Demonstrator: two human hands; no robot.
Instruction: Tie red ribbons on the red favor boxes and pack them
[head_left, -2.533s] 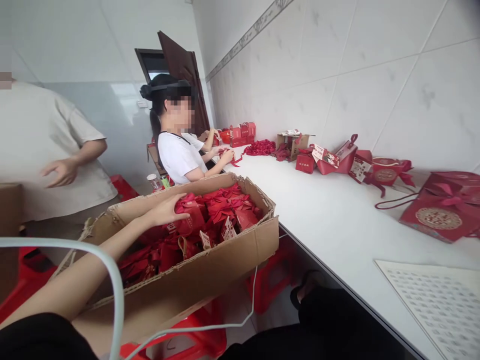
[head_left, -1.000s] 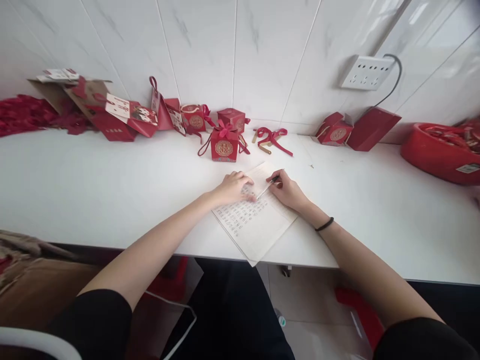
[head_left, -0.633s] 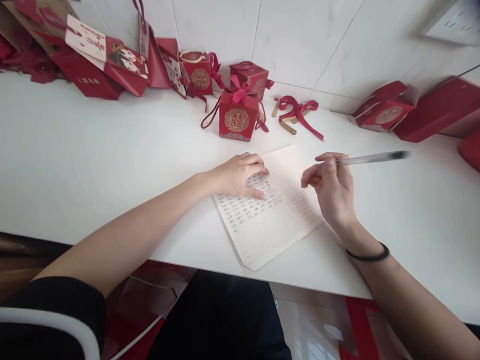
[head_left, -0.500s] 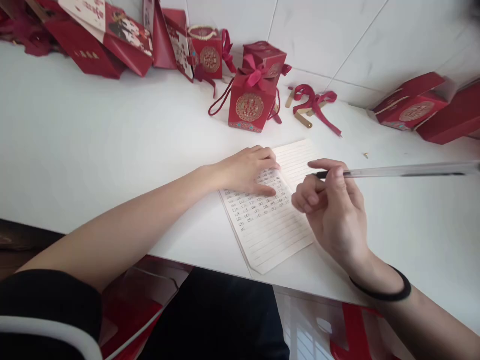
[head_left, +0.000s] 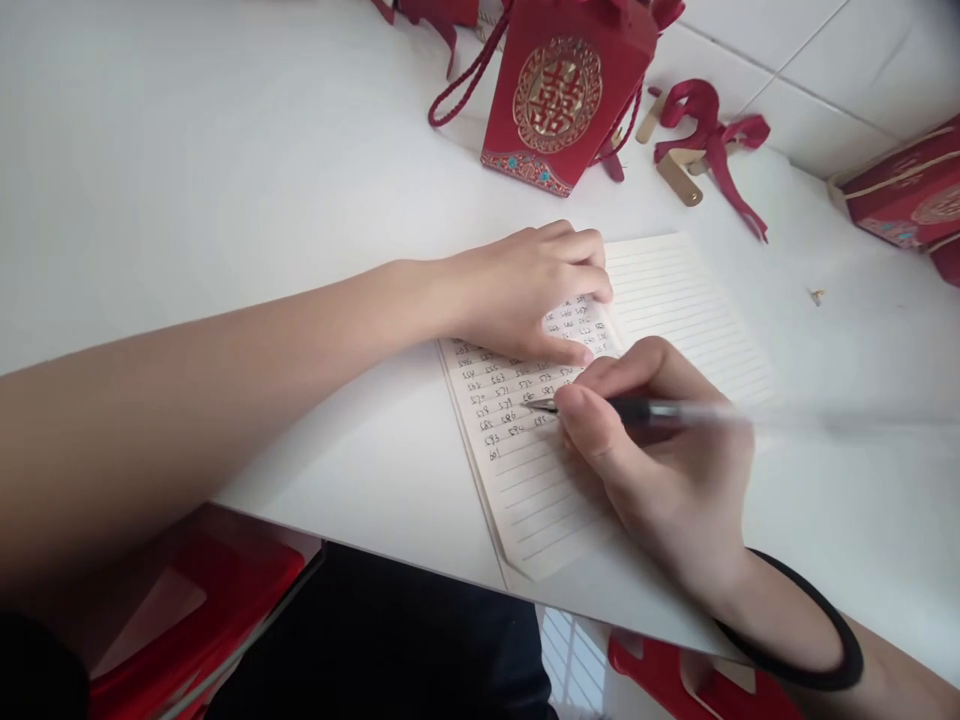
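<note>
An open lined notebook [head_left: 555, 500] lies on the white table, its left page partly filled with rows of handwritten numbers. My left hand [head_left: 540, 285] rests on the upper part of that page, palm down with the fingers apart. In my right hand [head_left: 652, 440] a pen [head_left: 637, 410] is gripped between thumb and fingers. Its tip hovers over or touches the page near the lower written rows; I cannot tell which. The pen's rear end is smeared by motion. A black band circles my right wrist.
A red gift box [head_left: 559, 110] with a gold emblem and cord handle stands behind the notebook. Right of it lie a dark red ribbon [head_left: 712, 130] and gold-coloured pieces [head_left: 679, 183]. Another red box [head_left: 900, 190] stands at far right. Red stools [head_left: 195, 600] show below the table edge.
My right hand has turned over and brought the pen tip left and down to the written page. My left hand stays on the notebook. The view has moved closer.
</note>
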